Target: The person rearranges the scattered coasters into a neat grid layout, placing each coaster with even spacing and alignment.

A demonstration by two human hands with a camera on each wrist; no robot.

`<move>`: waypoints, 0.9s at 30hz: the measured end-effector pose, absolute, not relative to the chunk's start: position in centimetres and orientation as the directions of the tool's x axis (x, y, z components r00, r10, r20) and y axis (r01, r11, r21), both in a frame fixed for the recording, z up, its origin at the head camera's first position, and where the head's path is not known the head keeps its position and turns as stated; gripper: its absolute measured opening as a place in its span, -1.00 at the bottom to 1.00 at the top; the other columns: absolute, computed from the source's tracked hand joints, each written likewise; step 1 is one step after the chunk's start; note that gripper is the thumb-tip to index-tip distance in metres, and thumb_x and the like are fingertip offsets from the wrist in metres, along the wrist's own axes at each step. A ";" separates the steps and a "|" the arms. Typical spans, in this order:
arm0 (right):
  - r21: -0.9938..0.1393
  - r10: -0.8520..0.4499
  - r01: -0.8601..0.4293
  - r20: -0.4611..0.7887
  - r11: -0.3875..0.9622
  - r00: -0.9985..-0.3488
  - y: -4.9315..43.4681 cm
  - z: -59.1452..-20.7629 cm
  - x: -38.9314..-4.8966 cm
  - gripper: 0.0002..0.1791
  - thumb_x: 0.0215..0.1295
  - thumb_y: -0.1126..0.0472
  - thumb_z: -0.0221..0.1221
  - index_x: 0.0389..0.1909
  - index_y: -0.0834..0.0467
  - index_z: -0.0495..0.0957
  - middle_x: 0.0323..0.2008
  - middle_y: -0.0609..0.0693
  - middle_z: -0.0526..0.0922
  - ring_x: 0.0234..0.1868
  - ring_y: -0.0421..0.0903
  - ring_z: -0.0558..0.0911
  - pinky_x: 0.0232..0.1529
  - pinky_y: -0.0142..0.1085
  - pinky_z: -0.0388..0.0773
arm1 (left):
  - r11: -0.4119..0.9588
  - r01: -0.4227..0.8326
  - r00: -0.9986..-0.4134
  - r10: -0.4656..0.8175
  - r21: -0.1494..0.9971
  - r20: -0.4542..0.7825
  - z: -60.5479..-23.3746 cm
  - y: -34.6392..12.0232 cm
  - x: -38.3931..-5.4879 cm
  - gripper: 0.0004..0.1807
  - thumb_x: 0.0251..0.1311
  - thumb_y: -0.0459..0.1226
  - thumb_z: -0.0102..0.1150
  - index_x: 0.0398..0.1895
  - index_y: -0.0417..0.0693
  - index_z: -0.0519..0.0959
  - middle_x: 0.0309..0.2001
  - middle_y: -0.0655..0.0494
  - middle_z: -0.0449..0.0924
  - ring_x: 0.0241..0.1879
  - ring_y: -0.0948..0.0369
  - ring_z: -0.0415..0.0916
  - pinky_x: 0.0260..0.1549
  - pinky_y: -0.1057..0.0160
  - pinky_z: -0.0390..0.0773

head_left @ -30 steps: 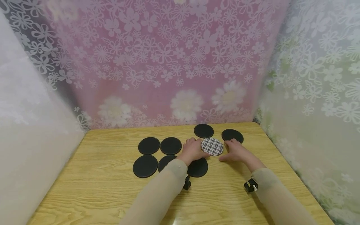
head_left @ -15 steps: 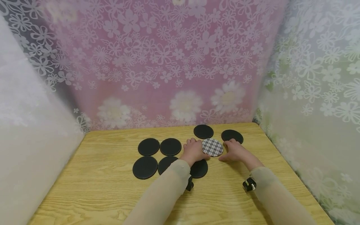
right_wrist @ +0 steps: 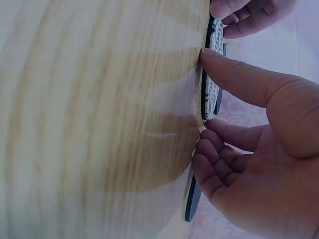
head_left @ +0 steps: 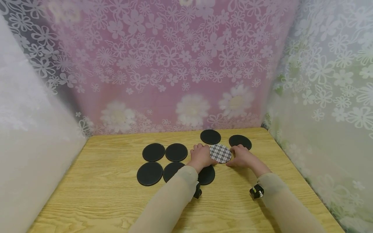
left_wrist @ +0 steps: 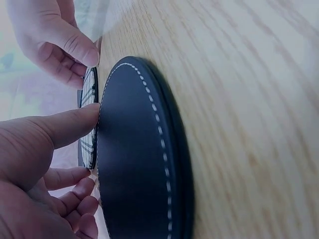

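Note:
A round plaid coaster, white with dark lines, lies on the table between the two hands. My left hand holds its left edge, with the thumb on the near rim and the index finger at the rim farther round. From the other side my right hand pinches the rim between thumb and index finger; its other fingers are curled. A black coaster with white stitching lies just below the left hand, partly hidden by that arm in the head view.
More black coasters lie flat to the left, such as one in two close rows. Two others, a back one and a right one, lie behind the hands. Floral curtains border the wooden table.
My left wrist has shifted slightly right and my right hand slightly left, closer about the plaid coaster. The black coasters stay in place.

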State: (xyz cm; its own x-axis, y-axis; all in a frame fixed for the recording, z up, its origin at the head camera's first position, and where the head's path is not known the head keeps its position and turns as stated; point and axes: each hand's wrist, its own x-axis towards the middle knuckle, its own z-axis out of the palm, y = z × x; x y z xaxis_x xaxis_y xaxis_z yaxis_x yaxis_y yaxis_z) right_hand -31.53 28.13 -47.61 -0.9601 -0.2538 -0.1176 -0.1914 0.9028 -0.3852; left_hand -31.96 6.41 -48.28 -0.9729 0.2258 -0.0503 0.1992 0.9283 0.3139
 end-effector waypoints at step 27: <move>-0.662 -0.156 -0.051 -0.100 0.747 -0.983 26.7 -48.3 -30.8 -0.08 0.24 0.25 0.59 0.41 0.59 0.28 0.07 0.39 0.65 0.05 0.20 0.66 0.17 0.12 0.59 | 0.874 0.205 -0.973 0.229 0.441 -0.001 -48.6 5.6 -32.5 -0.17 0.21 0.04 0.68 0.43 -0.14 0.54 0.19 -0.14 0.67 0.23 -0.15 0.57 0.27 -0.17 0.52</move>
State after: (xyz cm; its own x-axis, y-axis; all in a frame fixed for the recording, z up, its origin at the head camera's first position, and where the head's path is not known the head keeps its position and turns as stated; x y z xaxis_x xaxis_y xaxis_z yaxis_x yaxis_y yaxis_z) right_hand -30.81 26.69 -48.34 -0.9828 -0.1558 -0.0995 -0.0514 0.7474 -0.6624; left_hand -32.48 5.62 -48.60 -0.9734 0.2291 -0.0010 0.2052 0.8739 0.4407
